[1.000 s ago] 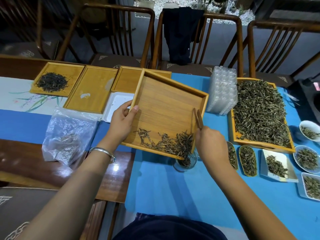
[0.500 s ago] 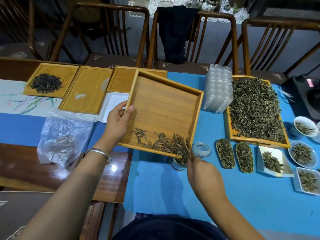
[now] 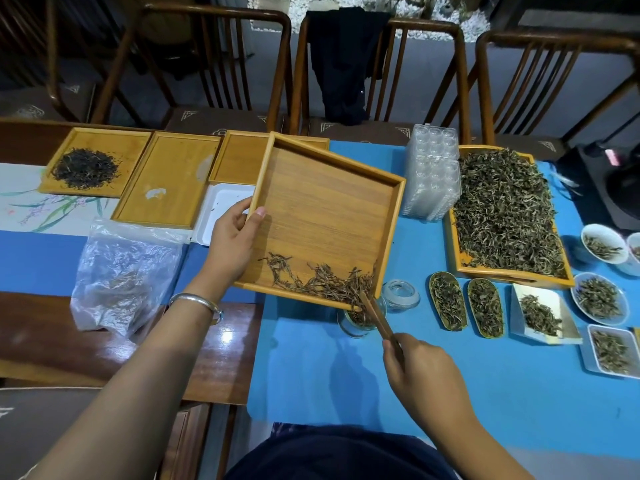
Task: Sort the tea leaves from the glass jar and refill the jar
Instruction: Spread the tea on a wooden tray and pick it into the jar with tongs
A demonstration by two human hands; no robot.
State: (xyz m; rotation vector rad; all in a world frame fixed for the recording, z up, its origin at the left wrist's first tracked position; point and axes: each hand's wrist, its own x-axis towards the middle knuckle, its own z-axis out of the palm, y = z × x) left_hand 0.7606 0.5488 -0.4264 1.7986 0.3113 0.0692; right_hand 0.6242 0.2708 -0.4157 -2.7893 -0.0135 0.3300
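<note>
Refill under way, not finished. Left hand (image 3: 231, 244) gripping the left rim of a bamboo tray (image 3: 329, 202), thumb hooked over the edge, fingers curled beneath; tray tilted, near right corner lowest. Remaining tea leaves (image 3: 322, 282) gathered in a thin band along the near rim, thickest at that low corner. Glass jar (image 3: 360, 318) on the blue cloth (image 3: 485, 393) directly under the corner, partly hidden by it; some leaves visible inside, fill level hard to judge. Right hand (image 3: 420, 370) near the jar, fingers closed tight round wooden tongs (image 3: 379, 318), tips at the corner among the leaves, apparently raking them down. Glass lid (image 3: 401, 295) off, lying just right of the jar.

Judged progress: most of the tray bare, so bulk apparently transferred; a modest band left to sweep in, then lid to go back on.

Elsewhere: large tray of loose leaves (image 3: 505, 216) far right, small dishes of leaves at right, dark tea on a far-left tray (image 3: 86, 168), crumpled plastic bag (image 3: 121, 275) at left.
</note>
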